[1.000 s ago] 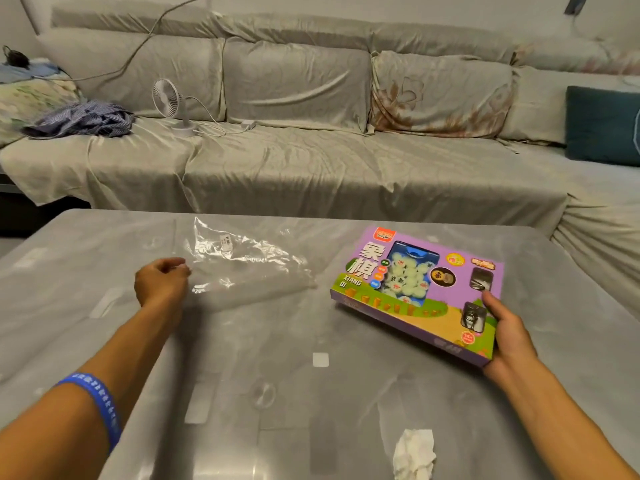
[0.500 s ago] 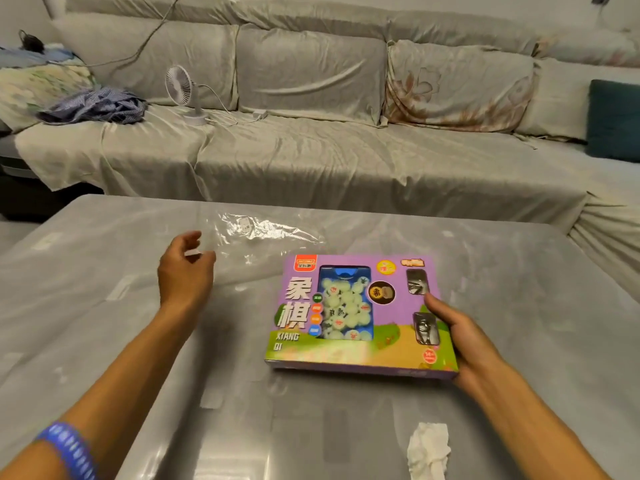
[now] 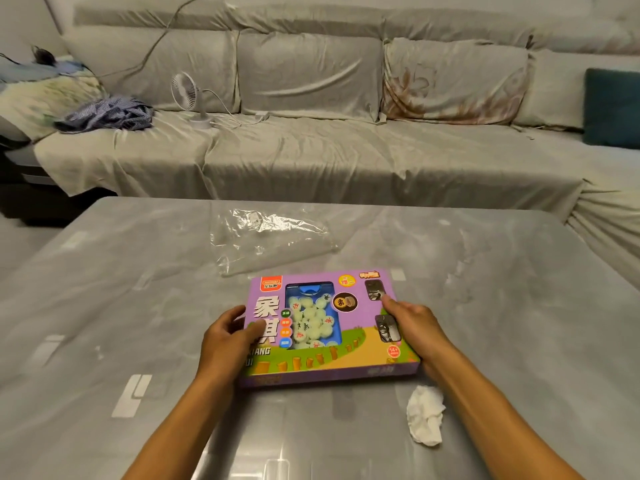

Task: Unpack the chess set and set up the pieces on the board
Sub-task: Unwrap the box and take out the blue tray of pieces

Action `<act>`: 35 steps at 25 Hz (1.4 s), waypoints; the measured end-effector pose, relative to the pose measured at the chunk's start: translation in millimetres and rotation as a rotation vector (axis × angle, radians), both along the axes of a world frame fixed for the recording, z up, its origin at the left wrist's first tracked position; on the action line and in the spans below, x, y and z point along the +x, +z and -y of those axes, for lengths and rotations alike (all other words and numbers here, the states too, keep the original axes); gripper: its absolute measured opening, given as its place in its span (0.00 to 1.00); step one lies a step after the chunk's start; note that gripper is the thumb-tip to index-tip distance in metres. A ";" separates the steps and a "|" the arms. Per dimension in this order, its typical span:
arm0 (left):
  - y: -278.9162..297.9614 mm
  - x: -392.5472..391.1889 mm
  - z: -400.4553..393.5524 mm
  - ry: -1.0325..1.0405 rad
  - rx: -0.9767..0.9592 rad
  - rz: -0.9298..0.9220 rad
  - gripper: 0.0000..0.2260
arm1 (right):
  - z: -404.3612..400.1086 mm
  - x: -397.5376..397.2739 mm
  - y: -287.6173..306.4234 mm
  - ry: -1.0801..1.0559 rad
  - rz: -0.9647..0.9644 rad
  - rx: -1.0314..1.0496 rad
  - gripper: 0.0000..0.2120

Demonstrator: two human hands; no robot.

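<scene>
A purple chess set box [image 3: 346, 362] lies flat on the grey glass table [image 3: 104, 306], straight in front of me. Its clear window shows several pale round pieces [image 3: 310, 323] with red and dark characters. My left hand [image 3: 227, 339] grips the box's left edge, thumb on top of the lid. My right hand [image 3: 414, 323] grips the right edge, thumb resting on the lid near a small window. The box is closed.
A crumpled clear plastic wrapper [image 3: 270, 237] lies on the table just beyond the box. A white crumpled tissue [image 3: 426, 415] sits near the front right. Behind the table runs a grey covered sofa [image 3: 311, 150] with a small fan [image 3: 188, 98].
My left hand let go of the plastic wrapper and came over to grip the box's left edge. The box was turned square and pulled closer to me.
</scene>
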State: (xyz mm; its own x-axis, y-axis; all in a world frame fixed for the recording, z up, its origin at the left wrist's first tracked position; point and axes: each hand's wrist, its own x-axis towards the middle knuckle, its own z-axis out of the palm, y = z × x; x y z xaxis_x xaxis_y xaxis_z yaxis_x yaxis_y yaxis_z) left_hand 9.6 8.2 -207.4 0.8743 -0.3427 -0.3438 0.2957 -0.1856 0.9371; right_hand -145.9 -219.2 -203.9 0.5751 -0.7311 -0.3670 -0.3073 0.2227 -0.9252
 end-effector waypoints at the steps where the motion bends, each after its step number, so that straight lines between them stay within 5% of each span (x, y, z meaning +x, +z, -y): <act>1: 1.9 1.0 0.3 0.002 -0.003 -0.031 0.18 | 2.9 -1.4 1.2 -0.019 -0.013 -0.003 0.12; 10: 2.3 2.3 11.5 -0.019 -0.022 0.038 0.15 | 21.4 -12.0 6.6 0.033 -0.042 0.200 0.04; 16: -2.3 4.3 17.6 -0.001 -0.011 0.055 0.18 | 22.8 -7.0 9.8 -0.107 -0.171 -0.242 0.21; 20: -6.2 5.4 17.5 0.017 -0.024 0.041 0.17 | 30.3 -15.6 9.7 -0.222 0.112 0.178 0.07; 24: -7.6 7.7 17.4 0.019 -0.024 0.026 0.18 | 41.1 -32.0 -1.1 -0.081 0.207 0.494 0.16; 29: -6.3 9.8 18.4 0.000 -0.003 0.018 0.17 | 28.5 -34.7 0.4 0.122 0.125 0.372 0.11; 35: -4.3 11.2 16.3 -0.035 -0.009 0.036 0.14 | 28.1 -17.9 7.0 0.028 0.082 0.113 0.07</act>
